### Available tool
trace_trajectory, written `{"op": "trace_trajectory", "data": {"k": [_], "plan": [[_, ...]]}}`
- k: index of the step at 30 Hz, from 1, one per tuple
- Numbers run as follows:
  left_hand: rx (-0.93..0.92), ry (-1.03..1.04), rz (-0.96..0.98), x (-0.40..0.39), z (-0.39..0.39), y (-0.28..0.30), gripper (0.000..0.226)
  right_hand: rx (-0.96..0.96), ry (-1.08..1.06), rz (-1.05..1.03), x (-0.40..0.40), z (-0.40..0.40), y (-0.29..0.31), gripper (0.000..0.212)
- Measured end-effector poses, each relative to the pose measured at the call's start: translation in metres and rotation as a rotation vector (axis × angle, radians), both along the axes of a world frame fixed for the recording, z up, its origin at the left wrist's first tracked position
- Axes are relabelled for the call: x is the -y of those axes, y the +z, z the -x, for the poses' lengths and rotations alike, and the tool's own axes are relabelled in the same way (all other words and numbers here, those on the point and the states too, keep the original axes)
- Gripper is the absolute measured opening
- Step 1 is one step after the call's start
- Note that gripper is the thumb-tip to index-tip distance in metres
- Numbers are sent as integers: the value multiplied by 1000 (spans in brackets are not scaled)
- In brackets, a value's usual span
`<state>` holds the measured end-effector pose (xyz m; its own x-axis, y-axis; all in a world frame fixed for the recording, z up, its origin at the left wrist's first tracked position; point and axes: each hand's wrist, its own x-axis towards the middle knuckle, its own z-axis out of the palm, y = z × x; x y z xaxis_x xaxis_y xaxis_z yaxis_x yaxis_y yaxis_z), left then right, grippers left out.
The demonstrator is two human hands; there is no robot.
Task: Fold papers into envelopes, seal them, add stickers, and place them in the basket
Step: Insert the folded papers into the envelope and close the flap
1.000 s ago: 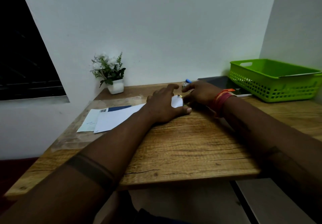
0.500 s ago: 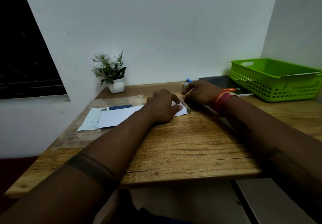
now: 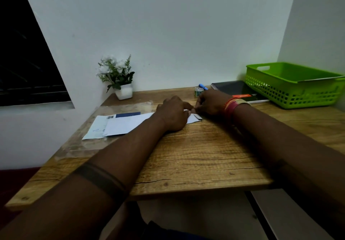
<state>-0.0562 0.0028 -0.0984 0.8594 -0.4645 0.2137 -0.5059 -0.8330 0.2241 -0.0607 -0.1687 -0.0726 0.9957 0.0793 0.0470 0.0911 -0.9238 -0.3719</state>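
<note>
On the worktop (image 3: 186,161), the left hand (image 3: 173,113) presses knuckles-down on the white envelope (image 3: 128,124). Just right of it, the right hand (image 3: 211,102) pinches the envelope's corner with curled fingers. Farther right, beyond the envelope, stands the green basket (image 3: 291,90).

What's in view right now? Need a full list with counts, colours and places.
table: one, light wood, under everything
papers: a few overlapping sheets, white and blue, table left
folded paper: one, white, centre, under both hands
basket: one, green, far right
tape roll: one, pale, behind the right hand
marker: one, blue, by the tape roll
notebook: one, dark, beside the basket
potted plant: one, white flowers, white pot, back left
left hand: on the folded paper
right hand: pinching it; coloured wristbands
</note>
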Motion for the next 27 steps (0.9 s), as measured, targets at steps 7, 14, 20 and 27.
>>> {"op": "trace_trajectory", "data": {"k": [7,14,20,27], "plan": [[4,44,17,3,-2,-3,34,-220,59,164,6,16,22,34],[-69,112,65,11,-20,-4,46,-247,62,125,9,16,22,36],[-83,229,198,22,-32,0,33,-254,82,140,8,18,22,36],[28,269,283,27,-37,-10,19,-261,89,101,11,14,21,31]]}}
